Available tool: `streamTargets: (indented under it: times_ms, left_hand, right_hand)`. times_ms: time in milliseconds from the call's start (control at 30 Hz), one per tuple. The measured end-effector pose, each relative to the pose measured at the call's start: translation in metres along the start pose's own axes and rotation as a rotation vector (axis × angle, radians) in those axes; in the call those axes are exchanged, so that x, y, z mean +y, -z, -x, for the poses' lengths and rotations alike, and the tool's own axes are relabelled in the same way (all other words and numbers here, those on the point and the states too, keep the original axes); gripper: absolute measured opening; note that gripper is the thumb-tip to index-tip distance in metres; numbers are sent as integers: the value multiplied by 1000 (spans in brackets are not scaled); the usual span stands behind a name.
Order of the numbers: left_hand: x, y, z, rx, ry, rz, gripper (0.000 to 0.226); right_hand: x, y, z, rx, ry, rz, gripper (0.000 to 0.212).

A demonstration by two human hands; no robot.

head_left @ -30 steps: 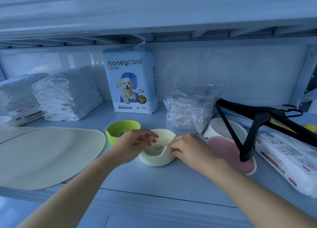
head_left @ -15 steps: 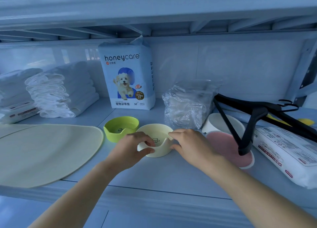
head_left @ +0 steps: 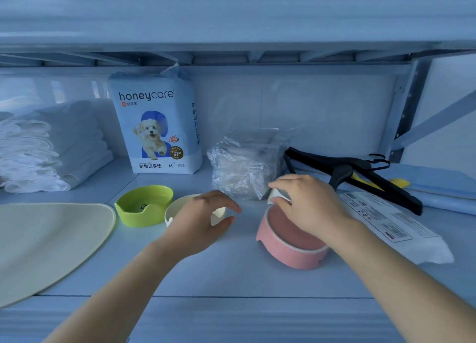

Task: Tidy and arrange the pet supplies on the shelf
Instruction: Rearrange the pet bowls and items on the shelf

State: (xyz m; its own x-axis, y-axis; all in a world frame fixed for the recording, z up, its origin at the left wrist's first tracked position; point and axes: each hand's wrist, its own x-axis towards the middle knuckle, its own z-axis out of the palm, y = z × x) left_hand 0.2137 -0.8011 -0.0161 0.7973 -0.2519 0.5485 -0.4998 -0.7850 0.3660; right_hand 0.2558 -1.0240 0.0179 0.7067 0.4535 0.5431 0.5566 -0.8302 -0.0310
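Pink bowl stands on blue shelf before white wall.

Pale shelf beneath upper shelf board, white tiled wall behind, bluish light

Left hand hovering (fingers relaxed), right hand pinching white bowl

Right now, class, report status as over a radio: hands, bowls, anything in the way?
Left hand open over cream bowl. Right hand grips white bowl behind pink bowl. Black hangers and plastic bag crowd it.
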Motion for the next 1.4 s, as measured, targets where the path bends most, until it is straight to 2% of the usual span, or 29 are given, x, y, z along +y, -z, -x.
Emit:
streamTargets:
  times_ms: [333,533,733,1000,1167,1400]
  left_hand:
    - [70,-44,-58,-58,-162,100,20]
    - [109,-79,-87,-27,-195,104,17]
    - [148,-109,-117,-86,-216,94,17]
    - [166,-133,-144,-231,-265,100,17]
    - [168,-141,-157,-219,-273,111,20]
    - [183,-158,-174,-194,-264,109,16]
  right_hand:
    - [76,22,32,8,-127,35,28]
    - [118,38,62,36,-191,24,21]
    - [155,58,85,64,-289,18,25]
    - [179,77,114,105,-375,-27,23]
    - [203,77,122,161,-413,-60,19]
    - [266,70,124,109,-451,-59,24]
